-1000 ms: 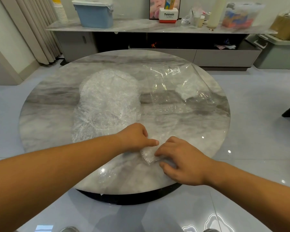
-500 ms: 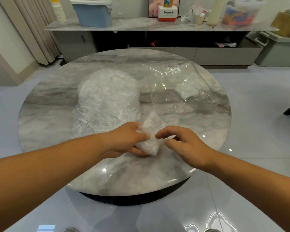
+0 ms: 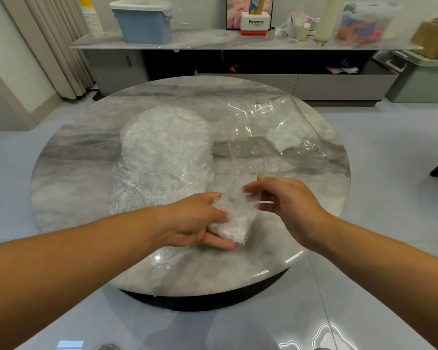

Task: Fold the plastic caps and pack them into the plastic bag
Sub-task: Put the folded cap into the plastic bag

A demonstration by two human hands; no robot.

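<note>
Marble, grey and veined, makes the round table that carries all we work with. Behind its far edge runs a long low sideboard with a blue lidded box on top.

On the table, left of centre, lies the heap of plastic caps, a crinkled translucent mound reaching from the middle towards the near edge. Just beside it, towards the far right edge, the clear plastic bag lies flat. It has a small white label near its far end, and one packed cap shows through the film.

Our two hands come together over the near edge. Our left hand is curled round a folded cap, thumb on top and fingers beneath the crumpled bundle. We cannot tell whether the bundle touches the tabletop.

Our right hand hovers just to the right of it, fingers loosely bent and thumb raised. Its fingertips sit close to the bundle's upper end and the bag's near edge. We cannot tell whether they pinch any film.
</note>
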